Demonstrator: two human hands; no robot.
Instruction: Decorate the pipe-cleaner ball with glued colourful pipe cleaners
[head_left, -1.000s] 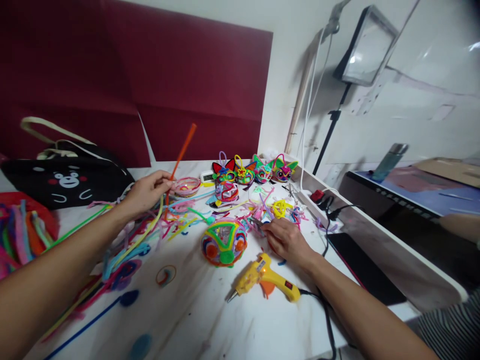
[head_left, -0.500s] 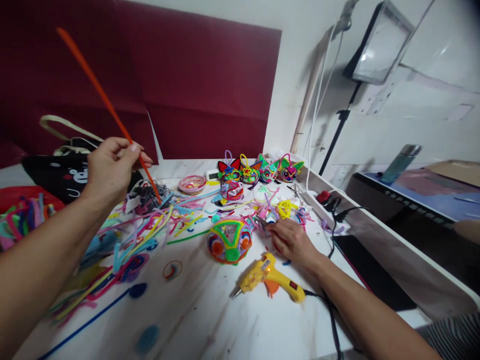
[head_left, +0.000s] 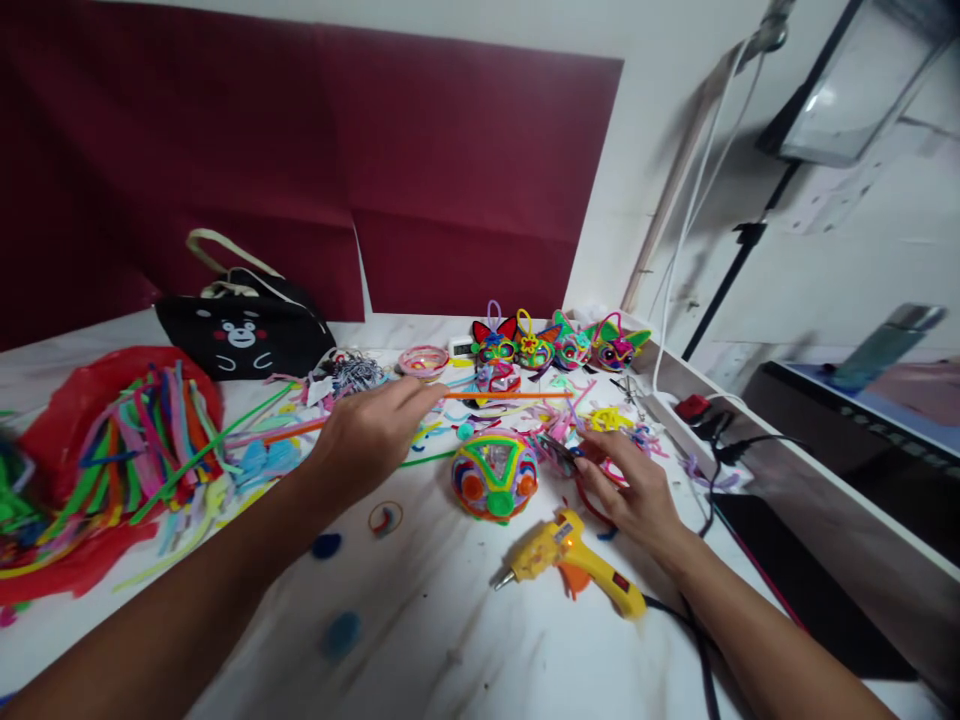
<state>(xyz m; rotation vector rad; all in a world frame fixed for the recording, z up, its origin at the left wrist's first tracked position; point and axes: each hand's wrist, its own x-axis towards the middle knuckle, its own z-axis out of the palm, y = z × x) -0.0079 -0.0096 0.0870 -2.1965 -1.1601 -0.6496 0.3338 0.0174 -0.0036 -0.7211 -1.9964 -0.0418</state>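
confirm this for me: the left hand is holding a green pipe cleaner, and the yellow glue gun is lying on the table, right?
Not quite: the pipe cleaner in the left hand is orange, not green, as the head view shows. The yellow glue gun is indeed lying on the table.

Left hand [head_left: 375, 428]: back of hand up, thumb and fingers pinched together and pointing right, placed left of and slightly above the round pipe-cleaner face [head_left: 495, 478], forearm slanting in from lower left. Right hand [head_left: 626, 490]: lower, right of the same face, fingers curled and directed left, thumb beneath the index finger, wrist roughly straight, forearm slanting in from lower right.
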